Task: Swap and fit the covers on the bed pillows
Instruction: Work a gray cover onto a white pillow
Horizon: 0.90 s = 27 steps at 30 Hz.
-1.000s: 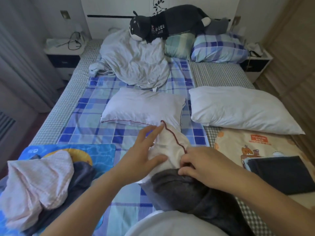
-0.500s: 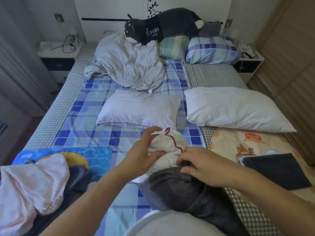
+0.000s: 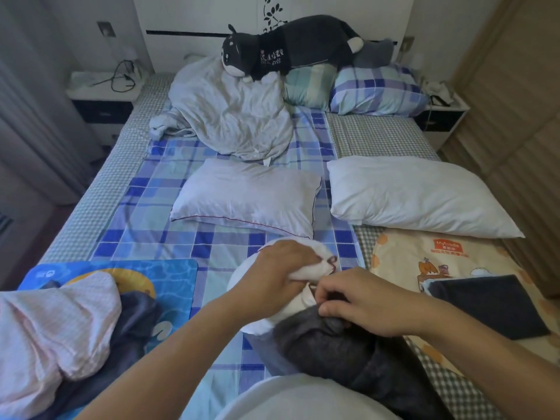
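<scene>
Near the bed's foot, left hand (image 3: 280,268) now clenching white pillow (image 3: 315,266), right hand (image 3: 360,301) pinching grey cover (image 3: 327,338)

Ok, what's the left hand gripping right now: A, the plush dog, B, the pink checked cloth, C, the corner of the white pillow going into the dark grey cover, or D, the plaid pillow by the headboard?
C: the left hand bunches the white pillow corner, while the right hand pinches the dark grey cover at its opening.

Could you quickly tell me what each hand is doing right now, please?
Left hand: closed, gripping the bunched end of the white pillow.
Right hand: closed, fingers pinching the edge of the dark grey cover.
</scene>
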Tool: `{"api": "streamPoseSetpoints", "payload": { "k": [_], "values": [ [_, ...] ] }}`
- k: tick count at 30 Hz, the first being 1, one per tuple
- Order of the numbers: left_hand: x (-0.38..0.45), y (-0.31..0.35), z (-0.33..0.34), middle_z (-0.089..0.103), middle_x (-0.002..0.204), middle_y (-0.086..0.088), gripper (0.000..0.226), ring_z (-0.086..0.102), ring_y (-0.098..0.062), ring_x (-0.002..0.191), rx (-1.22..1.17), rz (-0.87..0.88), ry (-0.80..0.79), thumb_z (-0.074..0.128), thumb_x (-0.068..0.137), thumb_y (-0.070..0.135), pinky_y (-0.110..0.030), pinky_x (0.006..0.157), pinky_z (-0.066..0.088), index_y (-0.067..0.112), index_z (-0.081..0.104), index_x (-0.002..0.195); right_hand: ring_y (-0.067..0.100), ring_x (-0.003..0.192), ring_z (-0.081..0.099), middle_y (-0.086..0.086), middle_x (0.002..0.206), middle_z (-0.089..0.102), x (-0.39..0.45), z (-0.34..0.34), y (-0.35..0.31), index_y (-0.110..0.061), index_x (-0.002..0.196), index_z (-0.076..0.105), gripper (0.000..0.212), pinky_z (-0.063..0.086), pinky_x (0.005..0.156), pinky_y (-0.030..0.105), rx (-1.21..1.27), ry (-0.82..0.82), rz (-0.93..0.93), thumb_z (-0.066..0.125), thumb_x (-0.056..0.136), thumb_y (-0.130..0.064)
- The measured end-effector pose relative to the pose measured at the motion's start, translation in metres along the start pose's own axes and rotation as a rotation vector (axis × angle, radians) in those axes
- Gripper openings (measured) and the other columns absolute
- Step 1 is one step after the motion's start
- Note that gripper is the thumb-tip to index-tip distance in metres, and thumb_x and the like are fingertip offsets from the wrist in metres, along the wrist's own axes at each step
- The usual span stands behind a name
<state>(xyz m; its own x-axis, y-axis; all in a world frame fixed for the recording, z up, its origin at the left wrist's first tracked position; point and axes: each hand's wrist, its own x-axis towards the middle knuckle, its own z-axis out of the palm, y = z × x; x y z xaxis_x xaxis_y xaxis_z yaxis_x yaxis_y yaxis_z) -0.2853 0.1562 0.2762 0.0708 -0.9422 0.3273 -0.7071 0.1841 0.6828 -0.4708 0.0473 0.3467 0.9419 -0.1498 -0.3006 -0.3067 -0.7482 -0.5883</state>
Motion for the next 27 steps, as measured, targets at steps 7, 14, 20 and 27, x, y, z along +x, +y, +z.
{"api": "streamPoseSetpoints", "payload": {
  "k": [7, 14, 20, 27],
  "values": [
    [-0.020, 0.024, 0.022, 0.068, 0.099, -0.010, 0.032, 0.063, -0.026, 0.099, -0.312, -0.162, -0.297, 0.048, 0.071, -0.006, -0.049, 0.086, 0.051, 0.007, 0.071, 0.089, 0.002, 0.082, 0.060, -0.013, 0.084, 0.065, 0.019, -0.021, -0.004, -0.027, 0.087, 0.063, 0.011, 0.047, 0.076, 0.022, 0.062, 0.079, 0.068, 0.065, 0.093, -0.035],
    [-0.026, 0.029, -0.016, 0.073, 0.109, -0.014, 0.037, 0.069, -0.028, 0.105, -0.928, -0.804, -0.146, 0.074, 0.080, 0.040, -0.050, 0.103, 0.047, 0.020, 0.070, 0.111, 0.006, 0.080, 0.062, -0.010, 0.091, 0.066, 0.042, 0.005, -0.006, -0.026, 0.087, 0.066, 0.006, 0.048, 0.076, 0.024, 0.366, 0.333, 0.172, 0.070, 0.091, -0.029],
    [-0.024, 0.042, -0.003, 0.071, 0.102, 0.014, 0.019, 0.065, -0.006, 0.100, -0.185, -0.791, 0.308, 0.061, 0.086, 0.030, -0.041, 0.095, 0.052, 0.043, 0.065, 0.099, 0.005, 0.101, 0.053, -0.013, 0.105, 0.056, 0.006, 0.040, -0.008, -0.028, 0.101, 0.059, 0.032, 0.044, 0.089, 0.025, 0.184, 0.503, 0.345, 0.064, 0.085, -0.055],
    [-0.041, 0.059, 0.003, 0.050, 0.094, 0.003, 0.023, 0.048, -0.019, 0.090, 0.370, -0.796, 0.206, 0.044, 0.102, 0.041, -0.032, 0.075, 0.036, 0.024, 0.045, 0.087, 0.012, 0.129, 0.037, -0.014, 0.138, 0.035, -0.001, 0.067, -0.013, -0.037, 0.149, 0.025, 0.083, 0.040, 0.106, 0.038, 0.008, 0.384, 0.405, 0.055, 0.080, -0.073]
  ]
}}
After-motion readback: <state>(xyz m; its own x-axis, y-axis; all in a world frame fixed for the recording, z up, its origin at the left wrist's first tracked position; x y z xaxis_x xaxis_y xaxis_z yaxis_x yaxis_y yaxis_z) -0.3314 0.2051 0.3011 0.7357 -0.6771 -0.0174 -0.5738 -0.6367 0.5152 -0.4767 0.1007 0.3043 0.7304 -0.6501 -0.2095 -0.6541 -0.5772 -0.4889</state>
